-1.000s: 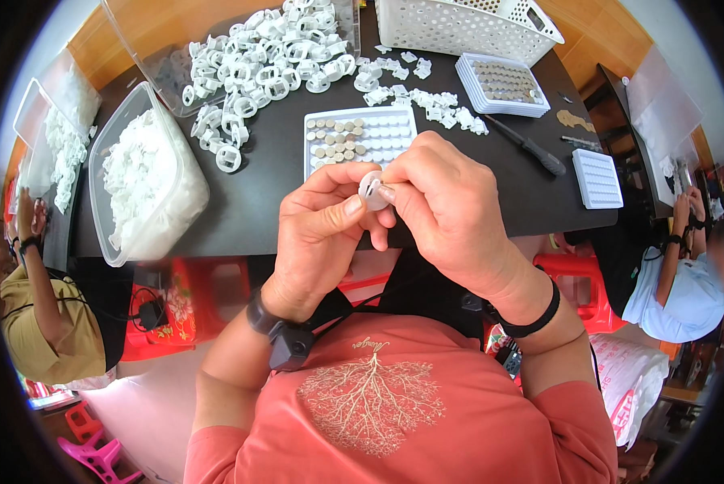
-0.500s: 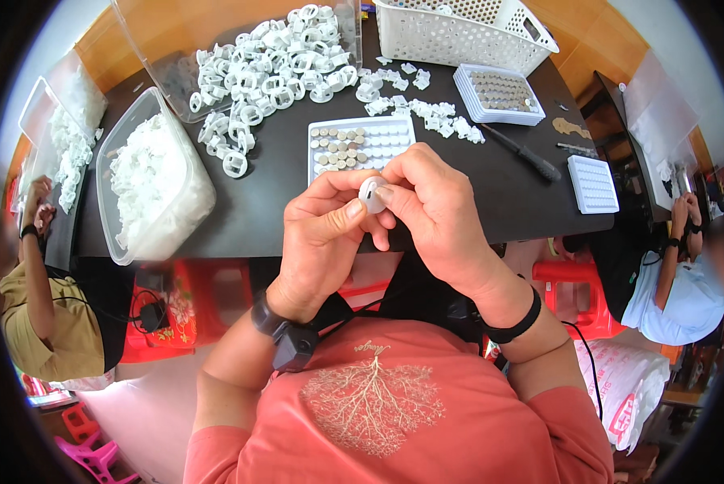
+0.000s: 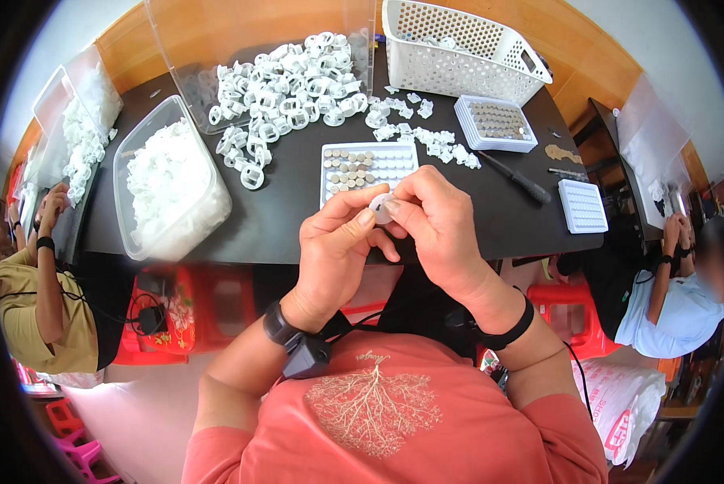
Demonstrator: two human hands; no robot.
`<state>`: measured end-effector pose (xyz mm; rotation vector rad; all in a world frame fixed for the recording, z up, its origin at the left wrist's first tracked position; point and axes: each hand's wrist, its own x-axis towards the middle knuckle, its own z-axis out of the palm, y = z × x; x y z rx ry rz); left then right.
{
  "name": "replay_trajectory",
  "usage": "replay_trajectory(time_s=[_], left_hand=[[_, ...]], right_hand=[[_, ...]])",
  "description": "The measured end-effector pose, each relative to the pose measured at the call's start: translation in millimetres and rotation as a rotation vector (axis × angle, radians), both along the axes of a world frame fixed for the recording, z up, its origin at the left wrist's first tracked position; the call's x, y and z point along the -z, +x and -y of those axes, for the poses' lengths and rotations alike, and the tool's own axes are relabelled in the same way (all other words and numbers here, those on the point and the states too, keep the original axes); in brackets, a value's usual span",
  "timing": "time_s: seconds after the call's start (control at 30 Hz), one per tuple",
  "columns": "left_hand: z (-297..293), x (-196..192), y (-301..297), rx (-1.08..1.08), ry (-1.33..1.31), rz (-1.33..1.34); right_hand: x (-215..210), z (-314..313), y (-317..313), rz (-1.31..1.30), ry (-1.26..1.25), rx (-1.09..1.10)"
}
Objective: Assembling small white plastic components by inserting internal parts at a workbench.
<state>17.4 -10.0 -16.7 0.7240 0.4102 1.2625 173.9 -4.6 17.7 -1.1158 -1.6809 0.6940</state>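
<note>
Between both hands, above the near table edge, is a small round white plastic piece (image 3: 384,210) with a dark slot in its face. My left hand (image 3: 338,238) pinches it from the left between thumb and forefinger. From the other side, my right hand (image 3: 441,222) grips its edge with thumb and fingers, which partly cover it. Just beyond my hands lies a pale tray (image 3: 396,168) with round metal discs (image 3: 350,171) in its left part. A heap of white ring-shaped plastic parts (image 3: 297,89) spreads out behind it.
A clear tub (image 3: 221,194) of small translucent parts stands left. A white perforated basket (image 3: 467,77) is at the back. Stacked disc trays (image 3: 503,147), a dark-handled screwdriver (image 3: 517,177) and a small pale tray (image 3: 584,207) lie right. People work at tables on both sides.
The view has shifted, so the table things sit lower in it. The white piece has turned and shows more of its round face. Both hands still hold it.
</note>
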Motion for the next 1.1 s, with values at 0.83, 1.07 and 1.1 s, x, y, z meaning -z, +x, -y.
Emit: replay_trajectory(time_s=[0.83, 1.07, 1.1], left_hand=[[3.7, -10.3, -63.0, 0.127, 0.174, -0.246], [5.1, 0.1, -78.3, 0.186, 0.143, -0.127], [5.3, 0.3, -79.4, 0.168, 0.111, -0.099]], right_hand=[[-46.7, -107.2, -88.0, 0.618, 0.323, -0.415], [-14.9, -125.1, -156.1, 0.843, 0.156, -0.374], [-12.7, -124.9, -159.2, 0.872, 0.156, -0.351]])
